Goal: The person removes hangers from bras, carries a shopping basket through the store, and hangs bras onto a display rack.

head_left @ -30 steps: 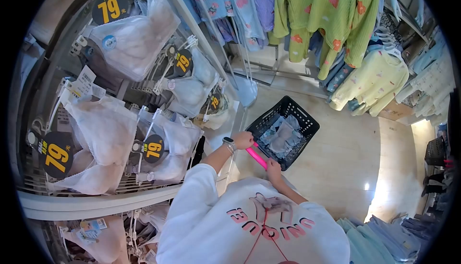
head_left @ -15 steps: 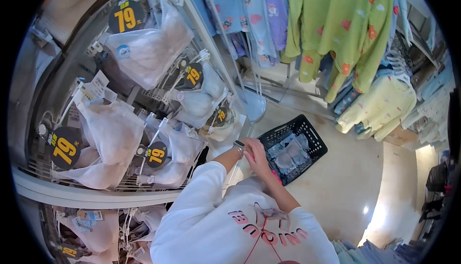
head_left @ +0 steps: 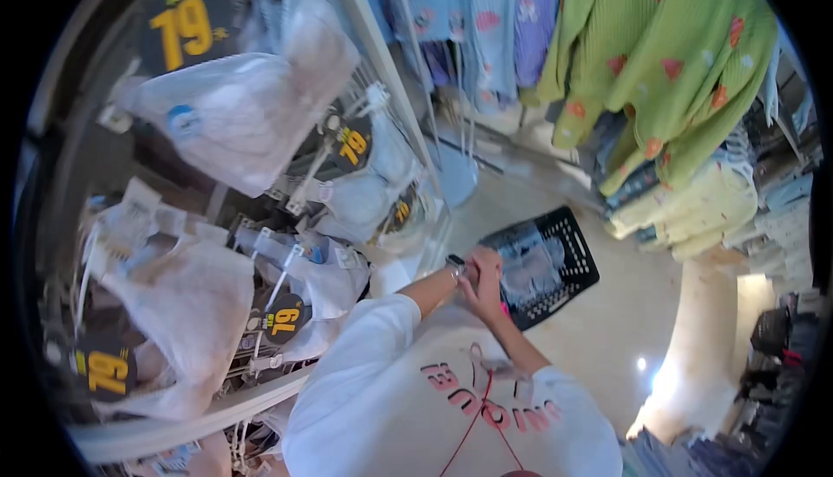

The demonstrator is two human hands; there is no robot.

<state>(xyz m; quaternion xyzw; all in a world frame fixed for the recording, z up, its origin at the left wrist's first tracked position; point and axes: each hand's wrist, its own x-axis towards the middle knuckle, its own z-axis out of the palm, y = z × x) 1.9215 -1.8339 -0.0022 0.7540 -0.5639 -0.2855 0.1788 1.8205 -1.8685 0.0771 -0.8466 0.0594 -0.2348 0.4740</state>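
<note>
My left hand [head_left: 482, 260], with a watch [head_left: 455, 265] on its wrist, meets my right hand [head_left: 478, 289] in front of my body. Both are closed and overlap; whether something is between their fingers is hidden. Just beyond them, a black shopping basket [head_left: 566, 279] shows at a tilt, its near edge partly behind the hands. Folded light-blue garments [head_left: 531, 264] lie inside it. A small pink spot [head_left: 505, 308] shows beside my right wrist; I cannot tell what it is.
On the left, a rack holds pale bras [head_left: 195, 303] on hooks with round black price signs [head_left: 186, 26]. Green flowered pajamas [head_left: 668, 69] hang at the back right, with yellow garments [head_left: 694, 203] below. Pale floor [head_left: 607, 338] lies right of the basket.
The view has shifted, and the left rack looks larger and closer. My hands and the basket appear slightly farther right. The hands remain together.
</note>
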